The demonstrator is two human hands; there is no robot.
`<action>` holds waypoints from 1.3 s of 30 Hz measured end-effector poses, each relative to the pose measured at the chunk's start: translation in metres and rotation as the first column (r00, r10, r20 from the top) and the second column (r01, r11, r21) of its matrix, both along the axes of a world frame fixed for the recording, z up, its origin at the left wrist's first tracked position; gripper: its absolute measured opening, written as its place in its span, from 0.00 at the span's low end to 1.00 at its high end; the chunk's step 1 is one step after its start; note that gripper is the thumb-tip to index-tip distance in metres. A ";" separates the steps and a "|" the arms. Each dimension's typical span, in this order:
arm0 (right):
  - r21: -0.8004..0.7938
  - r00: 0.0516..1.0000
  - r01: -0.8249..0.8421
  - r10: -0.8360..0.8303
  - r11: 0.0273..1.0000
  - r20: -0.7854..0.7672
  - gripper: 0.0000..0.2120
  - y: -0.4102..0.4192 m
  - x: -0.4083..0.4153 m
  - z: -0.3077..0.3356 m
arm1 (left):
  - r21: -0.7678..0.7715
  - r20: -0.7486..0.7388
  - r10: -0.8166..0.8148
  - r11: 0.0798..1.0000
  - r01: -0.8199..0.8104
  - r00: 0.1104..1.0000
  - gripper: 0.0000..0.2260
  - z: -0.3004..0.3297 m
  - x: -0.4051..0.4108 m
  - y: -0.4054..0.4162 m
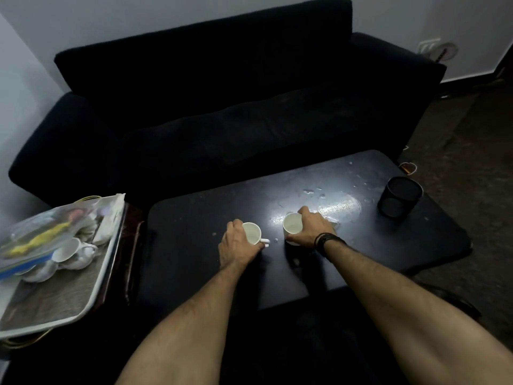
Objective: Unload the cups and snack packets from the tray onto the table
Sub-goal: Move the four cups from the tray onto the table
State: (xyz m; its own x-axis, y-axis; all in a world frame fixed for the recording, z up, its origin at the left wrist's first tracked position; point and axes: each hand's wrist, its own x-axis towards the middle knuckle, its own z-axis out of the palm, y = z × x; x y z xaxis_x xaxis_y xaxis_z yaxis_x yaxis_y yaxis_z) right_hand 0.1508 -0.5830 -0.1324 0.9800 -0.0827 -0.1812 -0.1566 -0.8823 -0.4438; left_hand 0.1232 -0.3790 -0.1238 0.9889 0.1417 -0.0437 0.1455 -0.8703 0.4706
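Two white cups stand upright on the dark table (347,259). My left hand (236,244) wraps the left cup (253,232), whose handle points right. My right hand (313,226) grips the right cup (293,225) from its right side; a dark band circles that wrist. At the far left a white tray (91,290) rests on a side stand. It carries several more white cups (68,250), some lying tilted, and clear snack packets (50,232) with yellow and blue print piled at its far end.
A black mesh pot (399,196) stands at the table's right end. Wet patches (336,205) glisten just beyond the right cup. A black sofa (222,107) runs close behind the table. Dark floor lies to the right.
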 end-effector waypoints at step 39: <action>0.064 0.818 -0.547 0.517 0.834 0.252 0.25 0.292 -0.037 0.070 | 0.079 0.349 0.284 0.941 -0.329 0.893 0.18 0.068 -0.092 0.270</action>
State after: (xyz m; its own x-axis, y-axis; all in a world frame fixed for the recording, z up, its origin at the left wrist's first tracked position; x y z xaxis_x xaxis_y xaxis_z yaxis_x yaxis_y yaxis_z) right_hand 0.1134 -0.2913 -0.0623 0.8789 0.4724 0.0663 0.4334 -0.7327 -0.5248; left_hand 0.0308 -0.1086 -0.0559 0.8501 0.4218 0.3153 0.2727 -0.8648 0.4215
